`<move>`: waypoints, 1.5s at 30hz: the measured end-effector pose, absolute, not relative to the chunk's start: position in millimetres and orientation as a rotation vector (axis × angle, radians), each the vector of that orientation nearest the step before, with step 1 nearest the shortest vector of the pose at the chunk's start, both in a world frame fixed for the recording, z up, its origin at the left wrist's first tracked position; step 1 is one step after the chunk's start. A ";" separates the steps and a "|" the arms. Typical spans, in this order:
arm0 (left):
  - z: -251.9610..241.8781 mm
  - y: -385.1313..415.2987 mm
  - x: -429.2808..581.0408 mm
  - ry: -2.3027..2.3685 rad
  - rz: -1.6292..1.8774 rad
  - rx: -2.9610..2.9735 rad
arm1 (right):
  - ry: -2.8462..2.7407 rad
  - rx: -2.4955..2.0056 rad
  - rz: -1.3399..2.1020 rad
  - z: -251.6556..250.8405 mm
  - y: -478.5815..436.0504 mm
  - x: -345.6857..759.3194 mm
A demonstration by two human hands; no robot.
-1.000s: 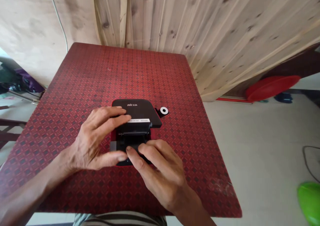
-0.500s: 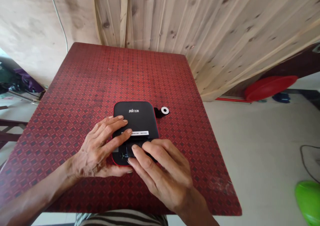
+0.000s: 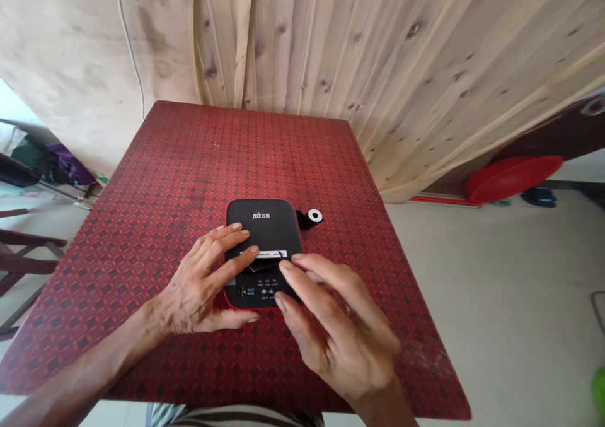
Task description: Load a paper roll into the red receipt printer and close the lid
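A flat black device (image 3: 262, 230) with rounded corners, a red edge and white lettering lies on the table. My left hand (image 3: 203, 275) grips its left side, fingers spread over the top and thumb along the near edge. A white label strip (image 3: 271, 255) crosses the device. Just below the label is a thin dark piece (image 3: 267, 265), lifted at an angle. My right hand (image 3: 345, 320) has its curled fingertips at that piece's right end; the exact contact is hidden. Small printed icons and buttons show on the device's near end.
The table (image 3: 236, 156) has a red patterned cover. Beside the device lies a black strap with a white ring (image 3: 315, 216). A wooden plank wall (image 3: 321, 48) stands behind. A red basin (image 3: 513, 178) is on the right, and a dark wooden chair (image 3: 28, 250) on the left.
My right hand has drawn back to the right and lifted, raising the dark piece and uncovering the icons. My left hand keeps its hold. The camera view has shifted slightly.
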State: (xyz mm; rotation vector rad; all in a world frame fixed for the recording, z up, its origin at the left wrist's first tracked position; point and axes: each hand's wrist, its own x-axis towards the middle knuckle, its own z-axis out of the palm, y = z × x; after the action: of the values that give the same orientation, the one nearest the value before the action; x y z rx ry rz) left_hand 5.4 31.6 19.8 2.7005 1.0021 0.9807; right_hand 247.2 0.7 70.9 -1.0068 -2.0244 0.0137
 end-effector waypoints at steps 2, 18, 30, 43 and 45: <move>19.2 25.4 4.3 1.048 1.010 2.673 | -1.975 -1.052 0.005 67.6 -1.3 251.4; 2.7 -1.8 -1.7 1.198 1.241 2.617 | -1.461 -1.431 0.268 -4.9 -2.0 277.9; 5.4 -1.7 -0.6 1.265 1.292 2.534 | -1.489 -1.437 0.337 -17.4 3.2 268.4; 3.5 2.3 2.7 1.229 1.323 2.348 | -1.437 -1.475 0.317 -14.2 -1.8 272.2; 2.9 2.3 2.6 1.217 1.316 2.328 | -1.464 -1.443 0.258 -3.0 -0.5 273.9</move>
State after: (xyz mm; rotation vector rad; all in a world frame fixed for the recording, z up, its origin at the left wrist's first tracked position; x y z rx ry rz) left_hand 2.6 2.3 2.9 2.3283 1.2173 1.3156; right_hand 273.9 -0.5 -3.0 -1.4425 -1.4638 0.2577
